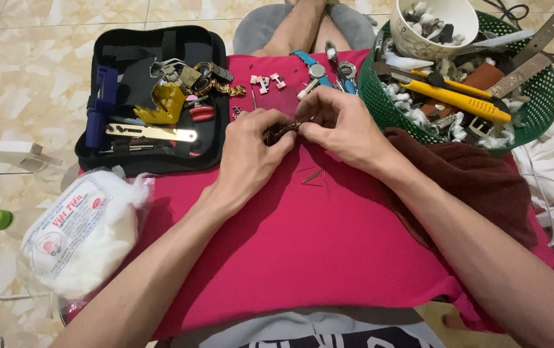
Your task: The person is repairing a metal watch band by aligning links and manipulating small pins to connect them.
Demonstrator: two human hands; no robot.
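Both hands met over the middle of a magenta cloth (302, 245) spread across the person's lap. The left hand (251, 151) and the right hand (344, 129) each pinched an end of a small dark metal watch bracelet (283, 131), fingertips pressed close together around it, so that it sat just above the cloth between them. Just beyond the knuckles lay loose bracelet links (267, 82) and a blue-strapped watch (313, 69). Two thin pins (312, 176) rested on the cloth below the hands. To the left stood an open black tool case (154, 96); to the right, a green plastic basket (457, 84) holding a yellow utility knife (455, 100) and a white cup (435, 26). A bag of cotton wool (87, 235) lay beside the left forearm.
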